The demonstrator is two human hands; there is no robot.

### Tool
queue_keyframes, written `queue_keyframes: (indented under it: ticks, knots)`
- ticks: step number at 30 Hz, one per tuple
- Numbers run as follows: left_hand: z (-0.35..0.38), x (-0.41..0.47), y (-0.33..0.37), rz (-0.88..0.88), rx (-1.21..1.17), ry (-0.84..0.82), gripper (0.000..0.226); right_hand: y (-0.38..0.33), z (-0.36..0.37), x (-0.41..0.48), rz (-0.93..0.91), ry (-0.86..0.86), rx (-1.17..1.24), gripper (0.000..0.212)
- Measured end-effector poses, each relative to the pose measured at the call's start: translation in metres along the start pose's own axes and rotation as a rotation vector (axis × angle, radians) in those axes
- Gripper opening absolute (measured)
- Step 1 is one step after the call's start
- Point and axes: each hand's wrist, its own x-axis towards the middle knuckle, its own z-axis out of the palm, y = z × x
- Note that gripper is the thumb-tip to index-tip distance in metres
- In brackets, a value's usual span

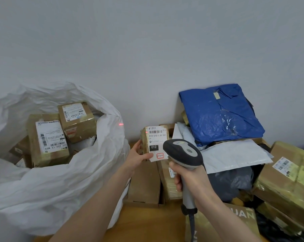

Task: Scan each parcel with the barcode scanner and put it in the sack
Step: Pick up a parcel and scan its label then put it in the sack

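Near the frame's centre, the left hand (pixel 139 155) pinches a small taped parcel (pixel 154 142); it seems light and stiff. Below, the right hand (pixel 191 179) grips the scanner (pixel 182 152).

The scanner (pixel 182 152) head hides one lower corner of the parcel (pixel 154 137); its cable (pixel 192 229) leaves the bottom edge; the sack (pixel 43 189) is cut off at left

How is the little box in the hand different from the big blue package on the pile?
The little box is brown cardboard; the blue package is crinkly plastic. The little box is much smaller than the blue package. The left hand holds the little box up; the blue package lies on other parcels. Neither is in the sack yet.
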Motion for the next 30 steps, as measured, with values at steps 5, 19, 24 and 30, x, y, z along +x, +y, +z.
queue_keyframes:
  ticks: [5, 19, 24, 30]
  knots:
    - [-0.003, -0.004, 0.003, -0.005, -0.023, 0.005, 0.097, -0.001, 0.002, 0.000, -0.024, -0.030, -0.012, 0.017]
    - [-0.136, -0.050, 0.119, 0.240, 0.203, 0.348, 0.081, -0.034, 0.098, 0.097, -0.002, -0.120, 0.239, 0.018]
    - [-0.214, -0.069, 0.136, 0.168, 0.550, 0.566, 0.076, -0.015, 0.178, 0.142, 0.070, -0.071, 0.121, 0.057]
    - [-0.246, -0.066, 0.122, 0.088, 0.618, 0.482, 0.076, 0.001, 0.241, 0.176, 0.110, 0.073, -0.234, 0.063]
